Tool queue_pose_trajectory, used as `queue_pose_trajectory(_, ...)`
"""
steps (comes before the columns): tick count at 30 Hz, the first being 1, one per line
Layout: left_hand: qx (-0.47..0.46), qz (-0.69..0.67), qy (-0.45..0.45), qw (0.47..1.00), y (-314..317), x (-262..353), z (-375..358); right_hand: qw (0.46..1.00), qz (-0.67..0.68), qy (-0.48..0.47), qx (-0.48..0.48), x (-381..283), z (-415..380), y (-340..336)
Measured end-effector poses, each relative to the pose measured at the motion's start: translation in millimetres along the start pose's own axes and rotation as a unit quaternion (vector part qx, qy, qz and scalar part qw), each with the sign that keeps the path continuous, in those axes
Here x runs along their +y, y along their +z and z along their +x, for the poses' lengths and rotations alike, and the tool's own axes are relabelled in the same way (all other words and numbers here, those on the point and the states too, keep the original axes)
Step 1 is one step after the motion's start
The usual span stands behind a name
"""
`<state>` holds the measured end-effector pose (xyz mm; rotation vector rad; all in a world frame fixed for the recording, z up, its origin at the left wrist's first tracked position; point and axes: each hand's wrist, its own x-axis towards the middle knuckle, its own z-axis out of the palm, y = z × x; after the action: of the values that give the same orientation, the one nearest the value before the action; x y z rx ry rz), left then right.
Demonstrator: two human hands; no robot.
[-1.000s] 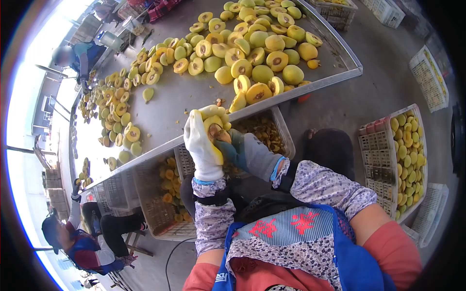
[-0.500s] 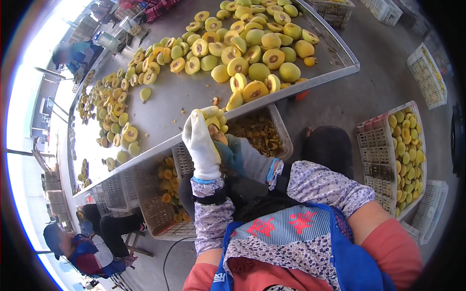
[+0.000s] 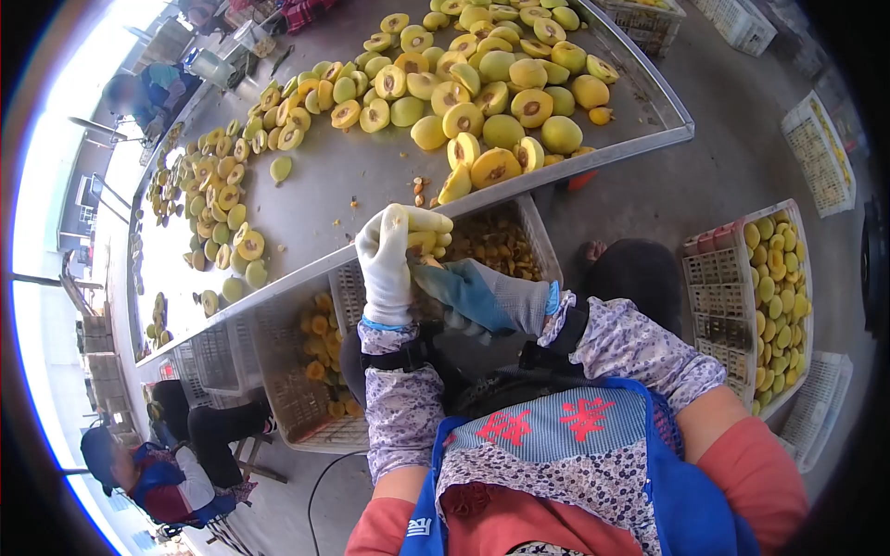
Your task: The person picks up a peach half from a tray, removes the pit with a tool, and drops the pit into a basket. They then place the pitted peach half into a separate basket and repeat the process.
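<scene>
My left hand [image 3: 387,258], in a white glove with yellow-stained fingers, is closed around a cut yellow peach [image 3: 430,261], mostly covered by the fingers. Against it, from the right, comes my right hand [image 3: 477,295] in a blue-and-grey glove. Its fingers are curled, and whatever they grip is hidden. Both hands are just in front of the metal table's edge [image 3: 306,280]. Beyond them, halved peaches [image 3: 464,120] are heaped on the table, with a few loose pits [image 3: 420,190] near the edge. Below the hands, a bin [image 3: 549,243] contains brownish-yellow scraps.
A crate [image 3: 297,422] with yellow peach pieces stands at lower left under the table. To the right is a crate [image 3: 718,296] full of peaches, with more crates [image 3: 816,153] behind. Another person [image 3: 176,482] sits at lower left; someone else [image 3: 153,93] is at the far side.
My left hand has turned, its index finger now stretched across the top to the right. My right hand has shifted slightly right, and more of its blue glove shows. The view has moved slightly.
</scene>
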<state>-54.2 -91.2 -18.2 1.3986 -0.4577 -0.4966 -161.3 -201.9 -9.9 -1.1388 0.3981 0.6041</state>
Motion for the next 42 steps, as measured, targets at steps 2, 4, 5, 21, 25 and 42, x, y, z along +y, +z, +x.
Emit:
queue_pose_trajectory(2, 0.009, -0.005, -0.011, 1.0, 0.1, -1.5, -1.5, 0.994, 0.068, 0.025, -0.078, 5.2, 4.3, -9.7)
queue_pose_trajectory(4, -0.047, -0.119, 0.001, 0.992, -0.6, -7.0, 1.6, 0.966, 0.18, 0.07, -0.174, 8.3, 5.2, -9.2)
queue_pose_trajectory(5, -0.048, -0.117, 0.001, 0.992, 2.1, -4.6, 1.7, 0.966, 0.18, 0.068, -0.175, 6.9, 6.3, -9.2)
queue_pose_trajectory(21, 0.415, 0.317, 0.062, 0.85, -105.3, 59.4, -13.6, 0.819, -0.492, -0.116, 0.271, 41.3, 32.5, -36.8)
queue_pose_trajectory(25, 0.071, 0.365, 0.12, 0.921, -8.1, 22.4, 25.5, 0.812, -0.49, -0.124, 0.293, 48.5, 33.1, -47.8)
queue_pose_trajectory(42, -0.085, 0.372, 0.0, 0.924, 4.3, -27.0, 88.3, 0.82, -0.257, -0.291, 0.421, 25.0, 22.5, -46.9)
